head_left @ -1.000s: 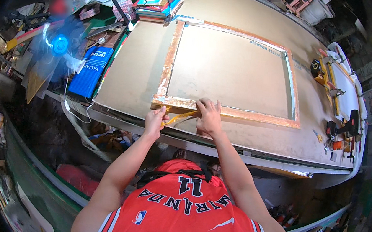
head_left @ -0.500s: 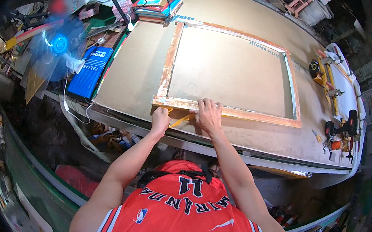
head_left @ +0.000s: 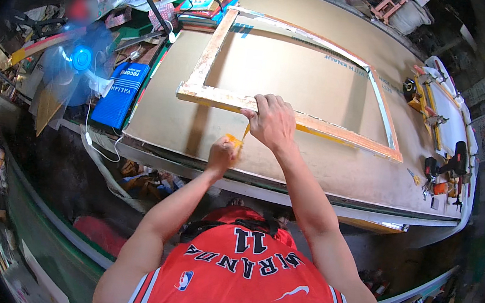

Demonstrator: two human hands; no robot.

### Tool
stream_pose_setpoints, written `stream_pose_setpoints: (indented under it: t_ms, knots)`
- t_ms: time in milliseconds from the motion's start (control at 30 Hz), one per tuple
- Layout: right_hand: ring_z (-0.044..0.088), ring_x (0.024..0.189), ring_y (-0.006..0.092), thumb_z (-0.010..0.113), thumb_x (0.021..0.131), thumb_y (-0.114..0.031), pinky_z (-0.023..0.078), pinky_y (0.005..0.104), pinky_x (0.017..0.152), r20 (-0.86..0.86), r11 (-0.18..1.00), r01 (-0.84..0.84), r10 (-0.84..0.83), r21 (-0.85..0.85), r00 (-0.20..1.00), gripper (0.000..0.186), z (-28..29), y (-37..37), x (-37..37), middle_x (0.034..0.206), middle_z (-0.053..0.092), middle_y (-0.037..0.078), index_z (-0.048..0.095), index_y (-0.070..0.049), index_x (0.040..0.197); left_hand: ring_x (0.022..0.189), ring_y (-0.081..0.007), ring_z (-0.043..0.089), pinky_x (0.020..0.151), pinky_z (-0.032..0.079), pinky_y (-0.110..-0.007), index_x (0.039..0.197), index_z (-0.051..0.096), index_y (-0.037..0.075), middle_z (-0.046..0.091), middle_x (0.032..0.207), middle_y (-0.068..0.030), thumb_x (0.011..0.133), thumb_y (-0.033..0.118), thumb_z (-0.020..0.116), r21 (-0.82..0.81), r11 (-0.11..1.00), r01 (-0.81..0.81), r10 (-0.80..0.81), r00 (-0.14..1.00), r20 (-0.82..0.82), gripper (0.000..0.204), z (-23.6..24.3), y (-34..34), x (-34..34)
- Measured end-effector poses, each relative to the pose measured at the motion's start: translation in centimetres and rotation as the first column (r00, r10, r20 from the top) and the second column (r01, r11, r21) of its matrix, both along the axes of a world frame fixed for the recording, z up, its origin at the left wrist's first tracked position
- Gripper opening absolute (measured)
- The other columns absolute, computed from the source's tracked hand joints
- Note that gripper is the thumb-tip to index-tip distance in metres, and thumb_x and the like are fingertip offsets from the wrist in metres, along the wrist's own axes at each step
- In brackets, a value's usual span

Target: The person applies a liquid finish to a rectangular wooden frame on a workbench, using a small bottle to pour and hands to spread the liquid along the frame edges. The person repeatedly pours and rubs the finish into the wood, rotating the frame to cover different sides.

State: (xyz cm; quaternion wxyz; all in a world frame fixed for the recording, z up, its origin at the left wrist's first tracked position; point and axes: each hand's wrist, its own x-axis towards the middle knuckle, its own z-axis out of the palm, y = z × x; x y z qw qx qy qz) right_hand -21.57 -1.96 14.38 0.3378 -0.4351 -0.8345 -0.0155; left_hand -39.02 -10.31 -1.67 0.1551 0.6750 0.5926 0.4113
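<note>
Your right hand [head_left: 272, 121] is clamped on the near rail of the wooden frame [head_left: 340, 134], fingers over the top, thumb at the front edge; your left hand [head_left: 224, 154] is a closed fist on a yellow strip [head_left: 233, 140], some of it bunched up by your fingers. Strip runs from that fist up to just under your right hand; exact attachment point hidden. Main change over the last second: frame lay about flat, now its near side is up off the tabletop [head_left: 167, 107], the end left of your right hand clearly highest, with a dark shadow below it. Your left hand has also dropped clear of the rail and come in toward your right, so it's now nearer you, just below and left of it. For the work in hand, that seems to give you more room under the rail to pull the strip, with your right hand alone steadying the frame. More yellow shows along the rail's lower edge, right of your right hand; can't tell if it's the same piece. Blue box [head_left: 120, 94] well left of both hands, cordless drill [head_left: 451, 163] well right, both apart from the frame.
</note>
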Motion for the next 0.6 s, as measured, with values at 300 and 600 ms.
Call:
stream_pose_setpoints:
  t_ms: [300, 600]
  knots:
    - [0.063, 0.101, 0.0341, 0.071, 0.092, -0.042, 0.048, 0.0478, 0.084, 0.128, 0.969, -0.022, 0.055, -0.247, 0.990, 0.042, -8.8, -0.5, -0.1, 0.102, 0.068, 0.014, 0.069, -0.004, 0.110, 0.055, -0.0097, 0.051, 0.052, 0.040, -0.027, 0.080, 0.066, -0.001, 0.059, 0.066, -0.0029, 0.086, 0.012, 0.048, -0.310, 0.890, 0.334, -0.054, 0.753, 0.656, 0.023, 6.6, -2.7, 1.5]
    - [0.054, 0.130, 0.0358, 0.072, 0.077, -0.008, 0.044, 0.0507, 0.106, -0.197, 0.856, -0.452, 0.412, -0.251, 0.889, 0.036, -13.4, -2.6, 2.7, 0.131, 0.064, 0.012, 0.070, -0.010, 0.113, 0.057, -0.0075, 0.046, 0.054, 0.035, -0.026, 0.080, 0.063, 0.001, 0.054, 0.065, 0.0002, 0.090, 0.015, 0.051, -0.222, 0.915, 0.336, -0.161, 0.811, 0.563, 0.021, 5.6, -3.2, 0.2]
